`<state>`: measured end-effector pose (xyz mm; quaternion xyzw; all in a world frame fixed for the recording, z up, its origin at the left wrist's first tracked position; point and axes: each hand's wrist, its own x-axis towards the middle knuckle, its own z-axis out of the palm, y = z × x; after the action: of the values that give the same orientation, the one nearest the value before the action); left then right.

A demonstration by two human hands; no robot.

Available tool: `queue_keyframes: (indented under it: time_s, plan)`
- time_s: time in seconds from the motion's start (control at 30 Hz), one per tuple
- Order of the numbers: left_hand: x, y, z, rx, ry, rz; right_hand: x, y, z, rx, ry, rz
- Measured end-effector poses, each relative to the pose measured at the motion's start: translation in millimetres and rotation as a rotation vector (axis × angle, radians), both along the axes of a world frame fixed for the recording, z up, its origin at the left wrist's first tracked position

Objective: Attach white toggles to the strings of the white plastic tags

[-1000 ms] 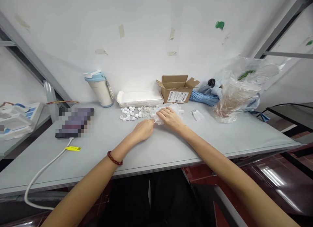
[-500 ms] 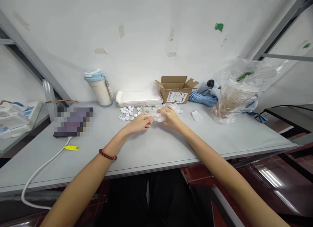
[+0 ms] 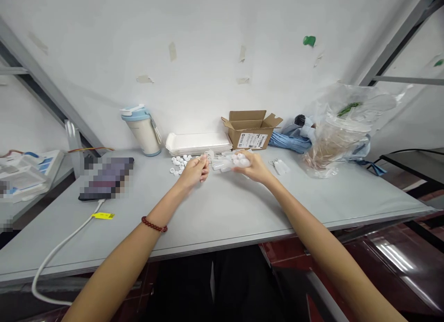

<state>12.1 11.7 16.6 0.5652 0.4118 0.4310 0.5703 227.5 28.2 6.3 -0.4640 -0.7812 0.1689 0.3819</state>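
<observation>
My left hand (image 3: 194,169) is raised a little above the grey table (image 3: 222,206), its fingers curled in a pinch on a small white piece that I cannot make out. My right hand (image 3: 252,166) is turned palm up and closed round a clear plastic bag of small white parts (image 3: 231,162). The two hands are close together, a short gap between them. Several small white caps (image 3: 180,162) lie scattered on the table just left of my left hand. A red bead bracelet (image 3: 153,225) is on my left wrist.
Along the wall stand a blue-lidded tumbler (image 3: 142,130), a white tray (image 3: 198,142), an open cardboard box (image 3: 251,128), blue cloth (image 3: 290,141) and a clear bag holding a cup (image 3: 338,130). A dark device (image 3: 106,178) with a white cable (image 3: 58,252) lies at left.
Both hands have lifted off the table and moved slightly toward the wall. My right hand has turned palm up with the bag in it; my left hand has drawn back from it.
</observation>
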Motion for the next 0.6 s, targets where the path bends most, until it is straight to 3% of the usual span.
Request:
queue_keyframes:
  time_s: [0.2, 0.33, 0.47, 0.6]
  plan:
    - [-3.2, 3.2, -1.3, -0.031, 0.022, 0.125, -8.9, -16.0, 13.9, -0.314, 0.331, 0.226]
    - [0.1, 5.7, -4.4, -0.002, 0.035, 0.111, -5.3, -16.9, 17.5, -0.365, 0.447, 0.217]
    - [-3.8, 11.5, -5.8, 0.208, -0.121, 0.418, -0.4, -14.5, 17.4, -0.361, 0.295, 0.129]
    - [-11.1, 16.1, -9.0, 0.382, -0.022, 0.623, 1.3, -8.0, 13.5, -0.267, 0.381, -0.007]
